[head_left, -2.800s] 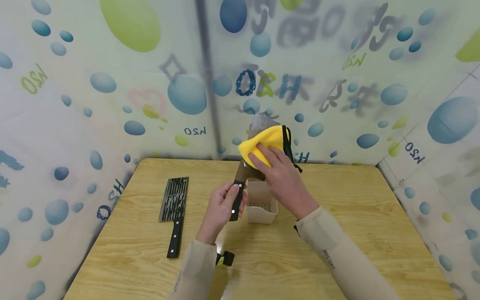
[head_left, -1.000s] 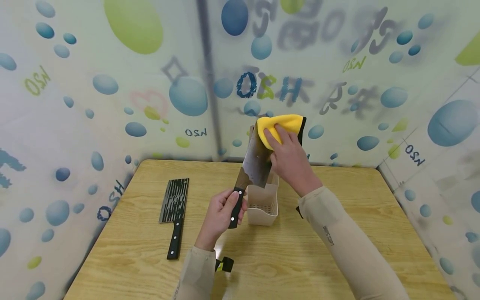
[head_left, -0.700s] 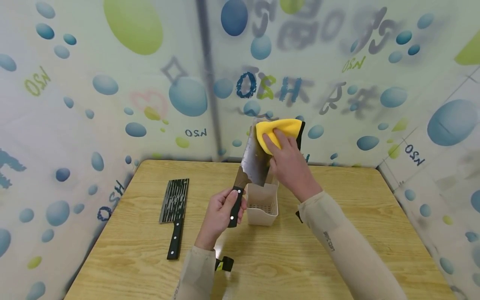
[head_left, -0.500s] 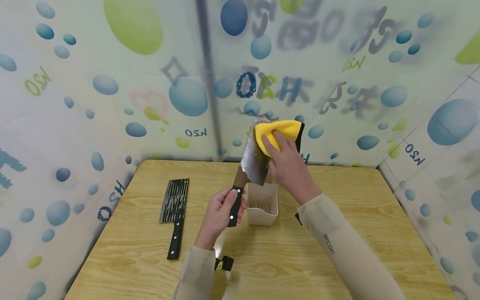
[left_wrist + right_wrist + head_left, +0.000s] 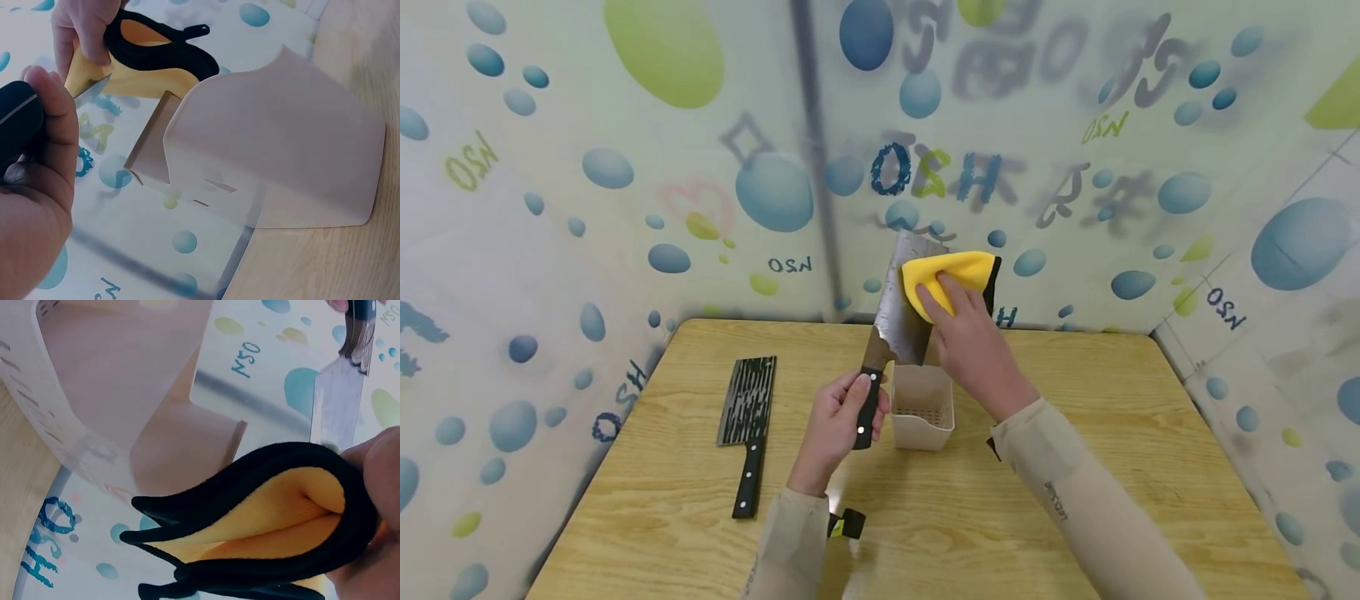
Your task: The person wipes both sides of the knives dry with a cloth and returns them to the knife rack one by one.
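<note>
My left hand (image 5: 835, 425) grips the black riveted handle (image 5: 868, 408) of a cleaver (image 5: 895, 308). Its blade points up and away, tilted a little right, above the table. A folded yellow cloth (image 5: 955, 271) with black edging lies against the upper right part of the blade. My right hand (image 5: 977, 350) holds that cloth, fingers spread over it. In the right wrist view the cloth (image 5: 269, 531) is folded over, with the blade (image 5: 337, 403) behind it. The blade's far face and part of its right edge are hidden.
A second cleaver (image 5: 751, 433) with a streaked dark blade lies at left on the wooden table (image 5: 1075, 500). An off-white plastic holder (image 5: 922, 425) with a slotted bottom stands below the held blade. A patterned sheet (image 5: 700, 125) rises behind the table.
The cloth and right hand went up to the blade's tip, then slid back down and slightly left, baring the top corner. The left hand keeps its grip, with the cleaver shifted slightly.
</note>
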The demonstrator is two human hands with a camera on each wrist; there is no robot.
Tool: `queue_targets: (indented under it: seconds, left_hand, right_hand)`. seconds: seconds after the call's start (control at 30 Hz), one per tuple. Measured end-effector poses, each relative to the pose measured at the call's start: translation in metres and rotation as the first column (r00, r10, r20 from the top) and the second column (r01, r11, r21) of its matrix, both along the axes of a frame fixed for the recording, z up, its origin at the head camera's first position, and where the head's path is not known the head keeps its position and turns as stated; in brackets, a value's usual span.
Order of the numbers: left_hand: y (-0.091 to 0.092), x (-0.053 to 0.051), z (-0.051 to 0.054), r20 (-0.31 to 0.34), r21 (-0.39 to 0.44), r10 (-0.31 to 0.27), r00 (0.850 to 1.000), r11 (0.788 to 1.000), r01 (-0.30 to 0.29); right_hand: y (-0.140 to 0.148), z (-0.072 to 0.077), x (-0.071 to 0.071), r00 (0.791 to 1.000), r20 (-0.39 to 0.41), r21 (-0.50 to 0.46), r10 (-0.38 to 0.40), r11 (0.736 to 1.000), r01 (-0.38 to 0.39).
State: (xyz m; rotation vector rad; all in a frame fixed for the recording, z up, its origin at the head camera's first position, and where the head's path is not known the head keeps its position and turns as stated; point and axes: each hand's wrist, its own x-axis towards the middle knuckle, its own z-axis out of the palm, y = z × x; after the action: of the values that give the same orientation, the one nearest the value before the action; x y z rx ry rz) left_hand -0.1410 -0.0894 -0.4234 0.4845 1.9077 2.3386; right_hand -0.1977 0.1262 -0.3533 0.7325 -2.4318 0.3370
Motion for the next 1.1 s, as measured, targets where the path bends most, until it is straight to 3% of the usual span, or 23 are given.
queue_targets:
  seconds: [1.1]
  left_hand:
    - [0.001,0.000,-0.003,0.024,0.066,0.078,0.997,0.995,-0.080]
  right_hand:
    - [-0.015,-0.023,0.030,0.997,-0.030,0.049,0.067,0.997,-0.065]
